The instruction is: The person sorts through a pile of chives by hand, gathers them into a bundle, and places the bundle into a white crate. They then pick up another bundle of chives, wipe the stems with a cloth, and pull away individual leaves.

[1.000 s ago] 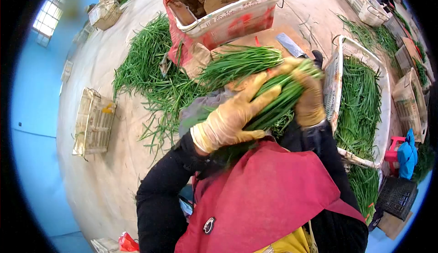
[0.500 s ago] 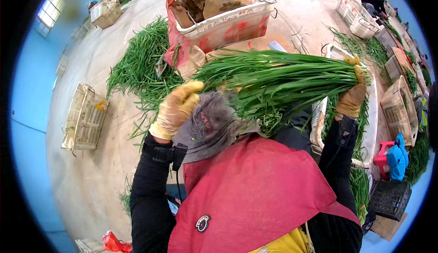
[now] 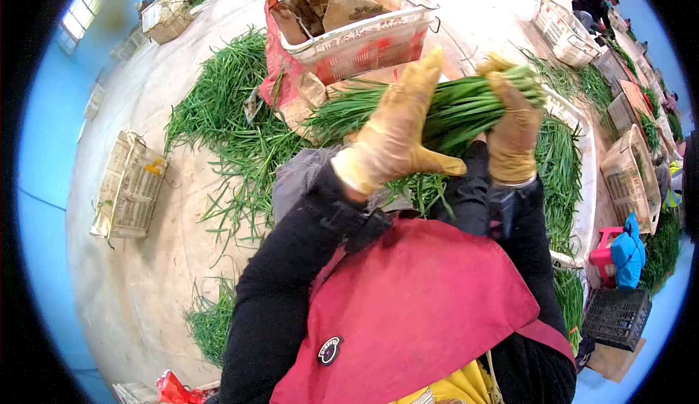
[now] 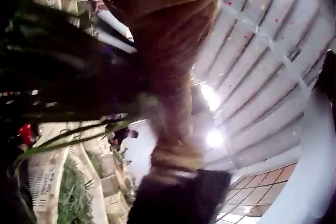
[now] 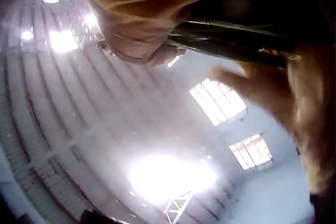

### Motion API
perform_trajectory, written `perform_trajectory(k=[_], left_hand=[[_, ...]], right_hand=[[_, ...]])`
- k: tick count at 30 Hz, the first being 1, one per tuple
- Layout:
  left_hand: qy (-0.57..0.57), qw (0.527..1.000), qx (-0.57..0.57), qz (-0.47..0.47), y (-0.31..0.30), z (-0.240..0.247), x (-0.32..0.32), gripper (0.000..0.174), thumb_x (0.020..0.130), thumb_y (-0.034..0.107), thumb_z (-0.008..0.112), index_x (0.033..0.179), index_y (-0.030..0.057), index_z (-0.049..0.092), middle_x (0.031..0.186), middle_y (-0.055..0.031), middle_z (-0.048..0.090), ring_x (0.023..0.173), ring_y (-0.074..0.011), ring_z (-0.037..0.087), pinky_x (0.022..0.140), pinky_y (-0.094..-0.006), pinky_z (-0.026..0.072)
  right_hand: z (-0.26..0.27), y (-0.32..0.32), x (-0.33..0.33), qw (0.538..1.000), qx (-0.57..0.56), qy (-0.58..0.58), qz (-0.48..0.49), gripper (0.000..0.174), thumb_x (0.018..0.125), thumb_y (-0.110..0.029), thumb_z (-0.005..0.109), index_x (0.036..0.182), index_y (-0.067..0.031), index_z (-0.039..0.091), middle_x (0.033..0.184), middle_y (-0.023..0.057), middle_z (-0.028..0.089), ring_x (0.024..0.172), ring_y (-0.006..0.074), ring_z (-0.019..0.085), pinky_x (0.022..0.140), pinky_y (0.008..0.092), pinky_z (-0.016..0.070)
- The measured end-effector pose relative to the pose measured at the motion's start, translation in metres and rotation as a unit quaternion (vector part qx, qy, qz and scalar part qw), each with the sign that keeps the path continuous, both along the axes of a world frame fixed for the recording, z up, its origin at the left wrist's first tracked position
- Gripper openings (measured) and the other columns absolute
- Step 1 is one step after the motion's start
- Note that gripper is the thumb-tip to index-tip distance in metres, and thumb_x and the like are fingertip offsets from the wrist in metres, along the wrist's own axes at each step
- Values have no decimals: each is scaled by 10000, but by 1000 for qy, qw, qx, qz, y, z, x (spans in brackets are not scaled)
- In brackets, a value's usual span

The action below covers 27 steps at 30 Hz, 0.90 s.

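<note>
My right hand [image 3: 513, 131], in a yellowish glove, grips a bunch of green chives [image 3: 466, 113] near its pale stem ends. These ends point right and the leaves run left. My left hand [image 3: 397, 131], gloved too, is held along the leafy side with fingers straight and thumb spread, overlapping part of the bunch. More chives [image 3: 346, 113] lie on the board behind the left hand. In the left wrist view the dark leaves [image 4: 63, 71] spread beside a glove. Leaves [image 5: 231, 37] also show between the gloves in the right wrist view.
A loose chive pile [image 3: 226, 91] covers the floor at left. A white crate [image 3: 378, 36] with red markings stands ahead. Beside my right arm is a crate of chives [image 3: 559, 178]. A stool [image 3: 603, 256] and a black crate [image 3: 619, 317] stand further right.
The right hand brought the bunch back left from over the right crate. My left hand, first on the bunch, moved away left, then returned beside the leaves with fingers straight.
</note>
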<state>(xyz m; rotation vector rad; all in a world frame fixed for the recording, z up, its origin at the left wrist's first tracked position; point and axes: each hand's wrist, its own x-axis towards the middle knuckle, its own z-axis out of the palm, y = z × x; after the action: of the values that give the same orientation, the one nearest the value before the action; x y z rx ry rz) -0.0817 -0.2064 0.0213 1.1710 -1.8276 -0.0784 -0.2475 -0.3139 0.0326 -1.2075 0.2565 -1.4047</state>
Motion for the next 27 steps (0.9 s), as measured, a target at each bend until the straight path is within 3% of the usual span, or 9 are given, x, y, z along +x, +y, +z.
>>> perform_trajectory(k=[2, 7, 9, 12, 16, 22, 24, 26, 27], left_hand=[[28, 999, -12, 12, -14, -15, -5, 1323, 521, 388, 949, 1527, -4, 184, 1478, -268, 370, 1369, -393, 389, 1130, -414, 321], [224, 973, -59, 17, -21, -51, 0, 1156, 643, 178, 903, 1530, 7, 182, 1388, -222, 504, 1239, -319, 548, 1024, -359, 444], [289, 956, -51, -13, -14, -50, 3, 1076, 707, 92, 861, 1535, 13, 178, 1377, -166, 523, 1219, -237, 552, 1017, -328, 447], [369, 924, -64, -72, -15, -59, 9, 1027, 723, 67, 847, 1526, 15, 209, 1368, -128, 527, 1198, -205, 551, 1014, -317, 447], [467, 877, 23, -106, -11, -72, 17, 926, 746, 6, 812, 1502, 35, 278, 1377, -108, 514, 1232, -191, 519, 1032, -322, 436], [463, 871, -68, -147, -6, -53, 8, 895, 755, -46, 783, 1501, 42, 295, 1374, -97, 518, 1236, -193, 525, 1040, -315, 437], [573, 801, 21, -171, -7, -53, 11, 907, 753, -55, 782, 1505, 39, 286, 1384, -101, 514, 1239, -197, 528, 1049, -318, 435], [601, 777, 59, -177, -10, -51, 17, 919, 752, -60, 783, 1510, 36, 274, 1395, -106, 509, 1244, -199, 527, 1054, -321, 434], [579, 795, 54, -173, -10, -49, 21, 926, 752, -60, 784, 1513, 34, 266, 1401, -108, 505, 1248, -199, 525, 1055, -322, 434]], right_hand=[[14, 29, 27, 1000, 7, -5, 27, 286, 815, -34, 718, 1092, 19, 672, 958, 102, 712, 818, 160, 671, 794, 293, 552], [21, 47, 63, 995, 58, -5, 77, 290, 801, 23, 682, 1091, 19, 681, 982, 82, 706, 866, 155, 667, 805, 275, 537], [20, 52, 74, 996, 48, 18, 66, 284, 802, 19, 687, 1087, 19, 682, 992, 84, 706, 865, 157, 669, 802, 274, 538], [16, 56, 87, 995, 57, 29, 71, 301, 807, 25, 681, 1108, 31, 666, 1008, 104, 706, 879, 171, 675, 815, 284, 543], [16, 62, 96, 994, 54, 42, 83, 309, 823, 6, 668, 1130, 40, 664, 1014, 115, 705, 897, 166, 670, 840, 280, 534], [31, 68, 97, 993, 51, 62, 85, 309, 813, -5, 675, 1117, 46, 667, 1014, 119, 707, 894, 170, 673, 837, 283, 534], [35, 70, 98, 995, 37, 43, 84, 313, 808, -10, 679, 1115, 48, 668, 1013, 121, 707, 885, 172, 674, 829, 282, 534], [40, 71, 99, 995, 33, 51, 80, 294, 805, -12, 683, 1094, 35, 673, 1002, 104, 707, 874, 168, 674, 812, 285, 537], [40, 68, 99, 995, 29, 48, 81, 281, 797, -1, 688, 1077, 22, 679, 992, 86, 705, 872, 159, 672, 801, 284, 538]])
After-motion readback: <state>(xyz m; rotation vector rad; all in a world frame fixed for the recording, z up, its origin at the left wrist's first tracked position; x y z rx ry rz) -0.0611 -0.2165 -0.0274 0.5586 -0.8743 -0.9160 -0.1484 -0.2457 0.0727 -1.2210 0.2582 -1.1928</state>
